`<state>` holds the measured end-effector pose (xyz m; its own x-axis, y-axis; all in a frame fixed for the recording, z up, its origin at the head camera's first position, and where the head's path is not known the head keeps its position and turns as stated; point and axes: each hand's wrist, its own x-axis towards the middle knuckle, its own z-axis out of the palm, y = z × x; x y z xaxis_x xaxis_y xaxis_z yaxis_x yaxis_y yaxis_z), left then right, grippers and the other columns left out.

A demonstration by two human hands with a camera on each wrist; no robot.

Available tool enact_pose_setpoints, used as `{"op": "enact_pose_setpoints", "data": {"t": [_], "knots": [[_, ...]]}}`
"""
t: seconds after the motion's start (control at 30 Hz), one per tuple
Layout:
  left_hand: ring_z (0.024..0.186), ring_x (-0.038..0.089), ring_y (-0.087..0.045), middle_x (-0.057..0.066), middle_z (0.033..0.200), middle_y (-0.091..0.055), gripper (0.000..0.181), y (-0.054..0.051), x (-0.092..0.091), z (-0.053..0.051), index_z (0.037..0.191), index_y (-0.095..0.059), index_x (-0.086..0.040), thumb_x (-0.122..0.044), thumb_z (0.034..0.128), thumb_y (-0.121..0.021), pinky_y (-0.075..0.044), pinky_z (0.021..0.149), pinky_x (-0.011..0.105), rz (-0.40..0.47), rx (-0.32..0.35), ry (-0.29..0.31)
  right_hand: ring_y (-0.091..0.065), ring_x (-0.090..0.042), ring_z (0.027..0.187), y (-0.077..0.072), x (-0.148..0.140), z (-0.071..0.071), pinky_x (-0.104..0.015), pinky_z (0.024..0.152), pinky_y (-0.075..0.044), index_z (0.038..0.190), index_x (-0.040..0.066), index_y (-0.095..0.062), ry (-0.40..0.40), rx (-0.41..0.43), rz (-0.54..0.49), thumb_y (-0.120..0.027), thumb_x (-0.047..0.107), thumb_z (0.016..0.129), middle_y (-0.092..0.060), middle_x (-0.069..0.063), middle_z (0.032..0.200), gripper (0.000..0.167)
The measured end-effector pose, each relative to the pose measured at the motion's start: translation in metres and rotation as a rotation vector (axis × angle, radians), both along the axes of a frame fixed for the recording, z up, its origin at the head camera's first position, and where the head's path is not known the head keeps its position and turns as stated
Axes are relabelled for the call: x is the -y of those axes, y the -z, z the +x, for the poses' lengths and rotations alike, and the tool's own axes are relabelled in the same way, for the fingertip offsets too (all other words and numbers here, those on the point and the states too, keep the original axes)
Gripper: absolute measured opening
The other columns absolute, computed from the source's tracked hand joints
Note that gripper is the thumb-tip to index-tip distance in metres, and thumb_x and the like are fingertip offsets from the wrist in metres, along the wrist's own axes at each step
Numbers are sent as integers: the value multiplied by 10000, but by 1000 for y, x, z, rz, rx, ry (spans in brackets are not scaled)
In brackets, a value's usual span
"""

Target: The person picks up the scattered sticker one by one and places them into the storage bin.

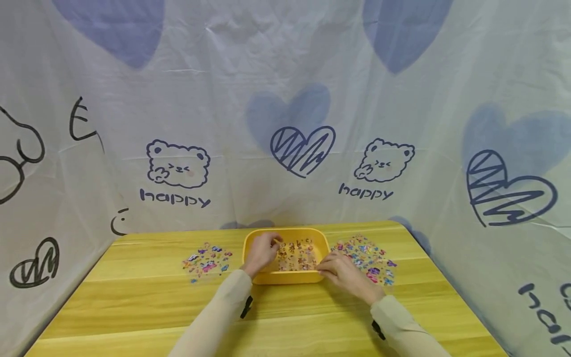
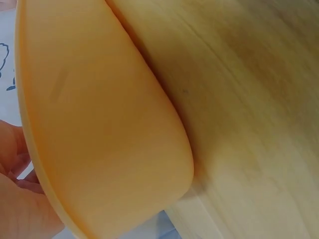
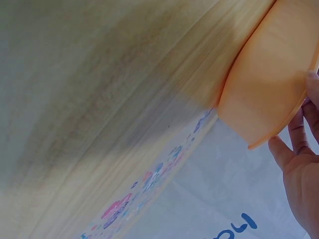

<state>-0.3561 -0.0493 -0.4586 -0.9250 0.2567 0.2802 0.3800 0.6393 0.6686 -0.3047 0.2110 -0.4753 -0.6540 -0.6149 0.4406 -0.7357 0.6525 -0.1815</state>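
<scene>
A yellow tray (image 1: pixel 285 278) stands on the table with several small brown and pinkish pieces (image 1: pixel 296 253) inside. My left hand (image 1: pixel 262 254) is over its left part, fingers bent; whether they hold a small piece is hidden. From below, the left wrist view shows this hand (image 2: pixel 22 194) beyond the rim of the tray (image 2: pixel 104 119). My right hand (image 1: pixel 345 275) is at the tray's front right corner, fingertips at the rim. In the right wrist view, that hand (image 3: pixel 304 174) has one digit overlapping the edge of the tray (image 3: pixel 269 84); a firm grip cannot be made out.
Colourful small pieces (image 1: pixel 207 260) lie spread on the wooden table (image 1: pixel 147 307) left of the tray. A larger spread of colourful pieces (image 1: pixel 368 258) lies to its right. A white printed cloth (image 1: pixel 241 124) hangs behind and beside the table.
</scene>
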Motion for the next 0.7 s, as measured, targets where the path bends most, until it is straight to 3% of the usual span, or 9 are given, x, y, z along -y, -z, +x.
{"op": "enact_pose_setpoints", "data": {"t": [0.37,0.5,0.7], "knots": [[980,316,-675,234,1150,-680,330,5,3,-1,1261,-622,43,47,948,-518,-575,818,424,-47,38,8,-635,-153,928,-1,0,0,-301,822,-551,1046,85,-762,1,2,-2,-694,126,905,-728,-1,985,161],[926,288,-668,228,1140,-687,306,2,5,0,1214,-653,48,54,941,-513,-571,809,407,-56,36,2,-632,-153,927,0,0,0,-301,820,-548,1040,86,-764,2,0,-7,-693,124,906,-727,3,984,155],[1014,297,-674,193,1110,-709,247,-2,7,2,1140,-699,33,29,943,-549,-566,872,424,-71,16,-13,-626,-154,925,-1,0,0,-297,815,-545,1036,82,-764,3,0,-7,-694,125,906,-727,1,983,154]]}}
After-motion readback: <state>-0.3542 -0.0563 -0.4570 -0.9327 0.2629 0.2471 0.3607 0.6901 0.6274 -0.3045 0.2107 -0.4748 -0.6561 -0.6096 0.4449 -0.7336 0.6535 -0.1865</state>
